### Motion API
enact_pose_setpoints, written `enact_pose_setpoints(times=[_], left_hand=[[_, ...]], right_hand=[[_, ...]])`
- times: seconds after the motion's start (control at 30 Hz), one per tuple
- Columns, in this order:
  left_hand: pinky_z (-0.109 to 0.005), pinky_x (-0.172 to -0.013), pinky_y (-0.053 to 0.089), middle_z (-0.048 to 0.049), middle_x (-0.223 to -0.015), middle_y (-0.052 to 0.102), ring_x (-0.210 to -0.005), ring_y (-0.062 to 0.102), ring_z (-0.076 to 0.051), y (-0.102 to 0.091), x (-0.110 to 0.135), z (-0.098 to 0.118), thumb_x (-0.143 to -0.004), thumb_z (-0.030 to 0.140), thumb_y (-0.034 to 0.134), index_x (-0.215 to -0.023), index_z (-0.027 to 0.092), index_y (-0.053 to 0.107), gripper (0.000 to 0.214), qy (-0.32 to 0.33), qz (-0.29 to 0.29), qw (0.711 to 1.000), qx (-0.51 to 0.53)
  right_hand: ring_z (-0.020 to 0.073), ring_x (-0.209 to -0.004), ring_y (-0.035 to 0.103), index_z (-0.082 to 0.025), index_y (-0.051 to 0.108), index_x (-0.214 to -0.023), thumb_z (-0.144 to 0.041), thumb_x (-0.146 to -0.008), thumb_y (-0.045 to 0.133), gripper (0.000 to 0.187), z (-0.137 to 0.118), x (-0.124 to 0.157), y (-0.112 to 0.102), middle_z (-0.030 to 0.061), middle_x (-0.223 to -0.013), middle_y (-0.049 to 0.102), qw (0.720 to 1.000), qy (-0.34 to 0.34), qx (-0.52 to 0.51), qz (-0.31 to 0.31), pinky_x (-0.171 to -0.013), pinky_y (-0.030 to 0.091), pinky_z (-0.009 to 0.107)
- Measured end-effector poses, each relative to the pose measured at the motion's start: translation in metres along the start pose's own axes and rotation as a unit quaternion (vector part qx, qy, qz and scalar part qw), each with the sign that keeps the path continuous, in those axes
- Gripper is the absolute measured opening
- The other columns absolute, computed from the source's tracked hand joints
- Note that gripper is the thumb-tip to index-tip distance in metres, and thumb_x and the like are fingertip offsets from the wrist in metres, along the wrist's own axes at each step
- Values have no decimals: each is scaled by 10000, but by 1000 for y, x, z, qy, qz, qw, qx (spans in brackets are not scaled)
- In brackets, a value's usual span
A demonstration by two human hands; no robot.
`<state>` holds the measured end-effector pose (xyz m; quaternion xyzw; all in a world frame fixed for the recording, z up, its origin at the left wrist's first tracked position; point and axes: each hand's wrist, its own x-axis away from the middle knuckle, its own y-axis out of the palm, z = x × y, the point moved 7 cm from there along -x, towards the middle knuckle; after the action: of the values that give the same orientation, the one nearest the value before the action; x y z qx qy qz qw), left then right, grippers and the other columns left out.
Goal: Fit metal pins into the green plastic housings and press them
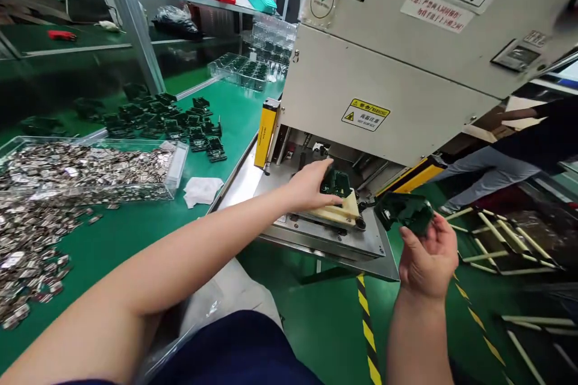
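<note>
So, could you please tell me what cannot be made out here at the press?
Head view only:
- Green board on the cream block: partly covered by the left hand.
- Green part in the right hand: blurred.
- Press interior: hidden by its housing.
- Person at right: cut off by the press.

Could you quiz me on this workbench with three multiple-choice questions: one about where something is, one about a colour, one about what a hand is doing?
1. Where is the clear tray of metal pieces?
A. left of the machine
B. inside the machine
C. on the floor

2. What colour is the warning sticker?
A. blue
B. yellow
C. pink

3. The right hand is:
A. empty
B. holding a dark green part
C. pressing a button

Answers: 1 A, it sits on the green table; 2 B, yellow with black triangle; 3 B, fingers grip the part.
</note>
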<state>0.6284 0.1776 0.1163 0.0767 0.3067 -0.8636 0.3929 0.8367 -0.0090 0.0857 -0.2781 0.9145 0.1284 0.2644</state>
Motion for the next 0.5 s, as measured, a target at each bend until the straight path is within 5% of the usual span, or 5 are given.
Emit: enact_pose_setpoints(times=[0.1, 0.2, 0.37, 0.5], left_hand=[[-518, -1034, 458, -209, -1284, 598, -1188, 576, -356, 14, -22, -9, -619, 262, 833, -1289, 101, 532, 752, -40, -7, 999, 28], [-479, -961, 530, -167, -1194, 642, -1064, 638, -291, -10, -2, -11, -625, 293, 836, -1266, 125, 566, 715, -55, 57, 992, 103], [-444, -934, 564, -80, -1022, 661, -983, 665, -242, -78, 90, -24, -604, 292, 849, -1138, 215, 665, 570, -98, 122, 979, 128], [-459, -915, 568, -99, -1056, 677, -1016, 667, -281, -97, 166, -60, -601, 288, 853, -1115, 243, 679, 544, -201, 73, 971, 108]], right_hand=[[281, -1147, 559, -211, 575, -1170, -331, -567, 897, 694, 11, -24, 17, 88, -1154, 611, 997, 23, 26, -69, -1042, 404, 513], [275, -1061, 603, -203, 587, -1181, -377, -591, 886, 684, 13, -34, 59, 102, -1111, 642, 979, 15, 66, -194, -984, 460, 484], [275, -1001, 633, -209, 620, -1163, -412, -632, 860, 617, 16, -37, 121, 85, -1049, 679, 924, 6, 147, -353, -961, 480, 488], [292, -1070, 620, -211, 602, -1210, -413, -687, 825, 604, 24, -32, 131, 98, -1107, 678, 904, 31, 138, -403, -1005, 442, 509]])
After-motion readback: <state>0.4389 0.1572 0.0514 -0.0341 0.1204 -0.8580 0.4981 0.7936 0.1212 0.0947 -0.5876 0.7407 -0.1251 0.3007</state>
